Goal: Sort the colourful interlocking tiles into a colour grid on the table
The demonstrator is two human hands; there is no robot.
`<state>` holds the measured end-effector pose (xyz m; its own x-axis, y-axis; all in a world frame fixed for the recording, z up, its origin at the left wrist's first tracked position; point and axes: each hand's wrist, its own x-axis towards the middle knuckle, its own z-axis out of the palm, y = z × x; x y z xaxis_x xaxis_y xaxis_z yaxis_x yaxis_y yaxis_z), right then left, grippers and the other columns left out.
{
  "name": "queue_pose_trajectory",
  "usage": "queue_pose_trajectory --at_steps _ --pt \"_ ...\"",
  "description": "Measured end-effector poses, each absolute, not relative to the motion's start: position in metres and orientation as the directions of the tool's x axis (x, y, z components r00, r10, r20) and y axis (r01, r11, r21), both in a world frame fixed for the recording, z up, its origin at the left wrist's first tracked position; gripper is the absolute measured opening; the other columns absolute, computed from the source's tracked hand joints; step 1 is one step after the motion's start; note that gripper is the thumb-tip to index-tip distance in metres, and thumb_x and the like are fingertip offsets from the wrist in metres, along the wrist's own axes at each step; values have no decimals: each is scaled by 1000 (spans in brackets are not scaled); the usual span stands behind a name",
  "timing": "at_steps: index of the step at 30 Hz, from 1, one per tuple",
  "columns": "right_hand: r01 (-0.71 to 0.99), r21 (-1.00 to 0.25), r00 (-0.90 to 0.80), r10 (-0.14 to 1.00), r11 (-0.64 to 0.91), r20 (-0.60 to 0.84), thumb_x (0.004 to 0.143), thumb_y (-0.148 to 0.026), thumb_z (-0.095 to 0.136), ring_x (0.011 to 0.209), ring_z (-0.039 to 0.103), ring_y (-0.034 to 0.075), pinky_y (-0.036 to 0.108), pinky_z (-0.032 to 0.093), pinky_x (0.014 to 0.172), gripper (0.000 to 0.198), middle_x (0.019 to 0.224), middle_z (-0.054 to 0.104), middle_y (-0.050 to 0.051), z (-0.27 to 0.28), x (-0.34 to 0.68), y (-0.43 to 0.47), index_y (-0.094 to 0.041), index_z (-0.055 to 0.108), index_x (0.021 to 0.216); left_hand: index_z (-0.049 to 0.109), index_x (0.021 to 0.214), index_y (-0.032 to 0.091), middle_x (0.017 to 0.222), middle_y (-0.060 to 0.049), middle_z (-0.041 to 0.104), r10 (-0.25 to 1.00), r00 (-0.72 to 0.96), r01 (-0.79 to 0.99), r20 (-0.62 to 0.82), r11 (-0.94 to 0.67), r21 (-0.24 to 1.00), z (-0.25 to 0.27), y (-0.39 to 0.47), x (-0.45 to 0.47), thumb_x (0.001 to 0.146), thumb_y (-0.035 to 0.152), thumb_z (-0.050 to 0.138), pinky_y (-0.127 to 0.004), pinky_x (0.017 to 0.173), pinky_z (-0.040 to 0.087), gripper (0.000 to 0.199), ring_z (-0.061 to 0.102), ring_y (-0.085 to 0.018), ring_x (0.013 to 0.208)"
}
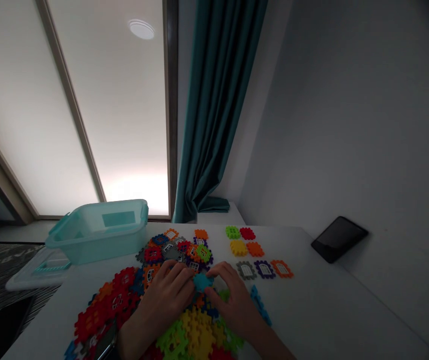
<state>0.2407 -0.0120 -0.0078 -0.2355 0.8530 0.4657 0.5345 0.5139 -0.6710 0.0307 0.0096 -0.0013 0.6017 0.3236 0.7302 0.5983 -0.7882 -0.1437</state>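
Observation:
Between my two hands is a light blue interlocking plastic tile (202, 282) with notched edges. My right hand (233, 297) pinches its right side between thumb and forefinger. My left hand (167, 295) has its fingers curled at the tile's left edge; its fingertips are partly hidden. Under and around both hands lies a heap of similar tiles: red tiles (105, 305) on the left, yellow tiles (199, 332) and green tiles near me. Beyond the left hand sits a mixed pile with window-pattern tiles (171, 250). A blue tile piece (260, 305) stands right of my right hand.
A teal plastic bin (105, 250) stands at the back left, its lid (41, 272) beside it. Tiles lie in rows at the back right, among them a yellow tile (239, 248) and an orange window tile (282, 269). A black tablet-like device (339, 239) rests by the wall.

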Motion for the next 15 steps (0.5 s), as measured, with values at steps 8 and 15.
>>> queue_pose_trajectory --at_steps 8,15 --pt "529 -523 -346 733 668 586 98 -31 64 116 62 24 38 53 99 21 123 66 6 -13 259 -5 -29 61 119 59 118 20 110 -9 66 541 490 604 683 -776 182 1 7 22 85 29 77 -42 84 49 38 62 -28 98" --pt "571 -373 -419 650 731 633 102 -28 57 122 62 23 39 55 102 23 132 67 7 -15 258 -10 -29 58 125 60 122 22 116 -10 66 595 518 623 614 -755 206 3 10 18 72 29 88 -45 88 50 57 63 -32 103"
